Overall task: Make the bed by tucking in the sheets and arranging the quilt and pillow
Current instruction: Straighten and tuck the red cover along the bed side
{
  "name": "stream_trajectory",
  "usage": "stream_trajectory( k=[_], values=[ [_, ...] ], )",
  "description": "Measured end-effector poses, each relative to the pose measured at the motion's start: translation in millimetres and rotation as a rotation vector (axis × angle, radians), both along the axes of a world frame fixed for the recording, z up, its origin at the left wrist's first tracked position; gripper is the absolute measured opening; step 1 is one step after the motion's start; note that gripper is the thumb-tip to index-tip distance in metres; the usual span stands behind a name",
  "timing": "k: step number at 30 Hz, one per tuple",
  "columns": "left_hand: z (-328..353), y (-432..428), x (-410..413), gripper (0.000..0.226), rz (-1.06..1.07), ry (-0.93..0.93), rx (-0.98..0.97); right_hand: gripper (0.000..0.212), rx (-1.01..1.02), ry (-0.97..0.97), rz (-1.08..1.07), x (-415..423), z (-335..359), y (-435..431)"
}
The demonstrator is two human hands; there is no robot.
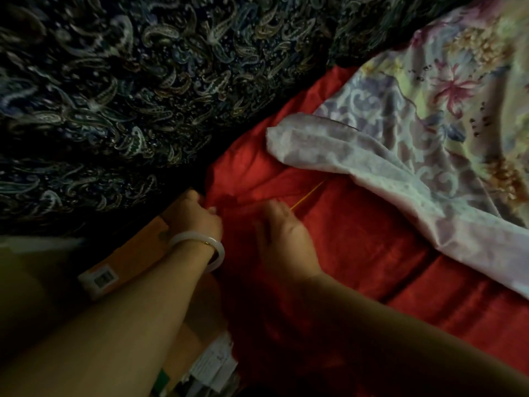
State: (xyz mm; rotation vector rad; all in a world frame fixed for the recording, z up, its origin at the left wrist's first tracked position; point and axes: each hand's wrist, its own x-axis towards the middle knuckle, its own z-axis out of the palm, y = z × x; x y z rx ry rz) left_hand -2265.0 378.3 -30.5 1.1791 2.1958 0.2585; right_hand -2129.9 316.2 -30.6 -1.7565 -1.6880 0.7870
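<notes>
A red sheet (357, 239) covers the bed's corner in the middle of the head view. My left hand (197, 216), with a white bangle on its wrist, grips the red sheet's edge at the corner beside the dark fabric. My right hand (280, 236) lies on the red sheet just right of it, fingers curled into the cloth. A pale floral quilt (429, 124) lies over the sheet at the right, one corner folded back to its whitish underside.
A dark paisley fabric (114, 96) fills the upper left, hard against the bed's corner. Cardboard boxes with labels (114, 270) and papers (211, 365) stand below the bed's edge at the lower left.
</notes>
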Motion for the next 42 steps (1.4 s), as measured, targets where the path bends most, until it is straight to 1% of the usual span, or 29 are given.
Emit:
stream_trajectory(
  k=[2,3,5,6,7,8,10,13,15,16,17,18,19,20,21,22,23,24,26,27,28,30,33,35,37,39,40,41,42],
  values=[
    [10,-2,8,0.031,0.041,-0.112,0.055,0.030,-0.016,0.016,-0.085,7,0,23],
    [12,-4,12,0.034,0.056,-0.165,0.054,0.035,-0.050,0.015,-0.092,11,1,35],
    [7,-8,13,0.029,-0.011,-0.223,-0.006,0.057,-0.128,0.020,-0.047,15,5,60],
    [2,-8,11,0.022,-0.053,-0.235,-0.048,0.067,-0.166,0.015,-0.008,15,7,70],
    [-3,-6,9,0.015,-0.057,-0.275,-0.072,0.073,-0.211,-0.002,0.031,15,8,80],
    [-3,-4,6,0.012,-0.048,-0.323,-0.084,0.074,-0.263,-0.030,0.064,14,7,88],
    [0,2,-3,0.015,-0.014,-0.428,-0.053,0.064,-0.315,-0.080,0.106,10,6,101],
    [10,8,-12,0.010,-0.014,-0.494,0.056,0.030,-0.218,-0.110,0.130,3,7,110],
    [12,9,-16,0.009,0.003,-0.558,0.064,0.008,-0.155,-0.091,0.160,-4,12,109],
    [15,9,-15,0.016,0.036,-0.627,0.055,0.009,-0.124,-0.072,0.182,-8,13,108],
    [16,10,-15,0.033,0.094,-0.686,0.052,0.011,-0.088,-0.049,0.201,-12,14,107],
    [13,11,-15,0.050,0.160,-0.727,0.045,0.008,-0.067,-0.026,0.191,-16,16,106],
    [13,13,-14,0.060,0.210,-0.718,0.034,0.002,-0.055,-0.026,0.176,-17,17,108],
    [12,14,-13,0.057,0.237,-0.676,0.015,0.013,-0.070,-0.066,0.142,-16,20,113],
    [9,14,-12,0.046,0.232,-0.611,-0.008,0.028,-0.126,-0.146,0.139,-14,23,119],
    [4,15,-12,0.039,0.174,-0.592,-0.041,0.040,-0.224,-0.254,0.165,-10,26,126],
    [1,14,-8,0.038,0.115,-0.604,-0.091,0.042,-0.301,-0.341,0.200,-6,27,133],
    [0,12,-6,0.036,0.061,-0.605,-0.144,0.036,-0.340,-0.377,0.219,-5,28,139],
    [-5,13,-5,0.023,0.019,-0.542,-0.193,0.022,-0.308,-0.374,0.197,-8,30,145],
    [-7,14,-7,0.012,0.017,-0.490,-0.188,0.017,-0.272,-0.359,0.173,-10,30,144],
    [-7,16,-10,0.008,0.027,-0.449,-0.163,0.013,-0.227,-0.341,0.142,-10,30,142],
    [-7,18,-18,0.009,0.086,-0.384,-0.055,0.010,-0.134,-0.260,0.070,-7,27,138],
    [-3,21,-30,0.005,0.232,-0.297,0.076,0.009,-0.038,-0.046,0.014,-10,22,135],
    [-1,25,-32,0.007,0.273,-0.237,0.138,0.014,-0.005,0.012,0.018,-20,23,142],
    [2,33,-33,0.008,0.336,-0.186,0.162,0.020,-0.035,-0.045,0.005,-28,28,153],
    [3,46,-37,0.014,0.462,-0.195,0.166,0.011,-0.135,-0.141,0.004,-25,27,165],
    [3,53,-40,0.017,0.532,-0.203,0.163,0.015,-0.205,-0.199,0.031,-21,26,169],
    [3,60,-40,0.020,0.574,-0.197,0.120,0.019,-0.282,-0.250,0.082,-16,24,169],
    [0,66,-39,0.026,0.583,-0.174,0.050,0.017,-0.339,-0.269,0.126,-12,20,168]
  ],
)
